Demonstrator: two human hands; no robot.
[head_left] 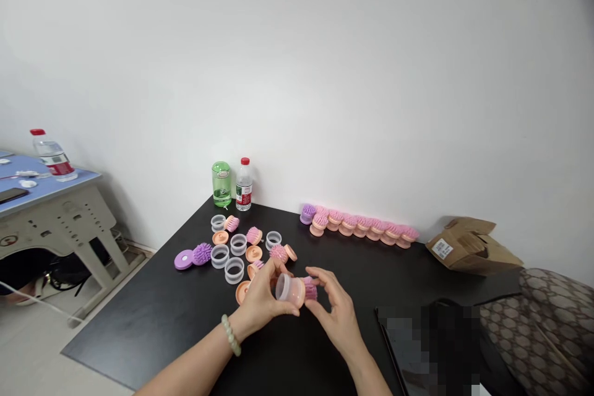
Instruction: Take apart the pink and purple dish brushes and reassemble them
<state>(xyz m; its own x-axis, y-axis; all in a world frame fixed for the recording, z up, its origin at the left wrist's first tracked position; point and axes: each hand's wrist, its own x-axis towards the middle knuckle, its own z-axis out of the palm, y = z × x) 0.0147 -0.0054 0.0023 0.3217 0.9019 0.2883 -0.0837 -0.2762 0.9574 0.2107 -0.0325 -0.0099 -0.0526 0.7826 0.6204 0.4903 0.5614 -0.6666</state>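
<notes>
My left hand (262,298) has its fingers wrapped round a clear plastic ring (288,289), held sideways above the black table. Against the ring's right end sits a pink bristle brush head (310,288) with a peach rim. My right hand (335,307) pinches this brush head between thumb and fingers. Whether the two parts are locked together, I cannot tell. Just beyond my left hand lie loose parts: a pink brush head (278,253), a peach cap (253,253) and clear rings (234,270). Part of another peach cap (242,292) is hidden behind my left hand.
A row of pink brushes (362,226) stands by the wall, a purple one (307,214) at its left end. A green bottle (221,184) and a water bottle (244,185) stand at the back. Rightward are a cardboard box (473,247) and a patterned bag (542,322).
</notes>
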